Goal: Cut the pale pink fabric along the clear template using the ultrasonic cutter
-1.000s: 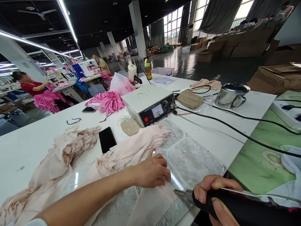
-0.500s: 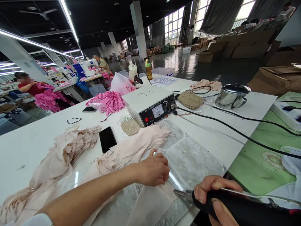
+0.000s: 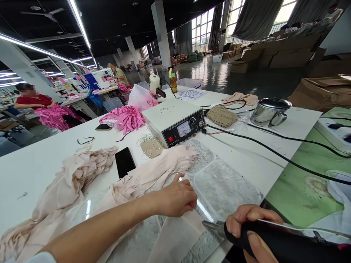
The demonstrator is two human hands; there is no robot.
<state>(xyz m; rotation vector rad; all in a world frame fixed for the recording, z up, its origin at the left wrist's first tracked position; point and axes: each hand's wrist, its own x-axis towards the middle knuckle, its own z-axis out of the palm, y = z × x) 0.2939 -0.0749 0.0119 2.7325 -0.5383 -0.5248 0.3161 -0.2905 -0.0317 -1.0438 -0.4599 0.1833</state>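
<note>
My left hand [image 3: 177, 197] is closed over a thin beige fabric piece [image 3: 175, 235], its fingers curled down at the piece's upper edge. The fabric lies on a clear, marbled sheet [image 3: 226, 182]. My right hand [image 3: 246, 223] wraps around a black-handled tool [image 3: 271, 237] with a narrow metal tip [image 3: 210, 224]. That tip is at the right corner of the fabric piece; whether it touches I cannot tell. Beyond my left hand lies a layered stack of beige fabric pieces [image 3: 153, 168]. Another beige pile [image 3: 74, 179] spreads along the left.
A control box [image 3: 172, 122] with a dial stands behind the fabric, its black cable [image 3: 263, 144] running right. Around it are a phone [image 3: 125, 162], pink strips [image 3: 128, 118], a cardboard tag [image 3: 221, 116] and a lidded metal mug [image 3: 270, 112]. A co-worker [image 3: 31, 96] handles pink fabric at left.
My hands, the tool and the fabric piece look almost unmoved. At the left, the co-worker has shifted posture, with the arms lower over the pink fabric.
</note>
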